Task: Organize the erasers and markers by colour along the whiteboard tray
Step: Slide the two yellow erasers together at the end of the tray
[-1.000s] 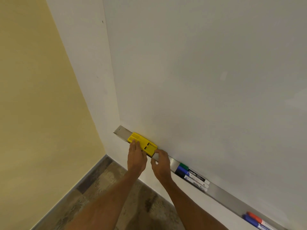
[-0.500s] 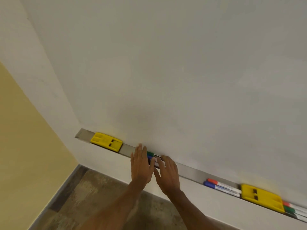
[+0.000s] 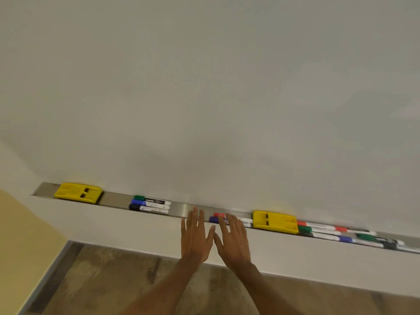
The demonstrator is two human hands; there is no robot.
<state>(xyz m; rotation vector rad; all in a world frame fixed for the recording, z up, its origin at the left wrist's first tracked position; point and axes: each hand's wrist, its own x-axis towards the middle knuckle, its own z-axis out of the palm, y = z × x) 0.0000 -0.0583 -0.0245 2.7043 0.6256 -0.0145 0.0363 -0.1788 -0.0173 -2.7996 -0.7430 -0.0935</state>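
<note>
Yellow erasers sit apart on the metal tray (image 3: 195, 209) — one eraser (image 3: 78, 193) near its left end, another eraser (image 3: 275, 222) further right. Both hands — left hand (image 3: 196, 237), right hand (image 3: 234, 241) — hover flat, each grip spread and empty, over the red and blue markers (image 3: 218, 217).

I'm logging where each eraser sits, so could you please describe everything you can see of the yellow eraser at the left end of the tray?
The left yellow eraser is a flat, rectangular block, plastic by its look, with a dark underside edge showing at its right end. Its top has moulded ridges and two small dark rectangular slots. It lies flat, lengthwise in the metal tray, just short of the tray's left end, close under the whiteboard. Neither hand touches it, and a bare gap of tray separates it from the nearest markers.
</note>
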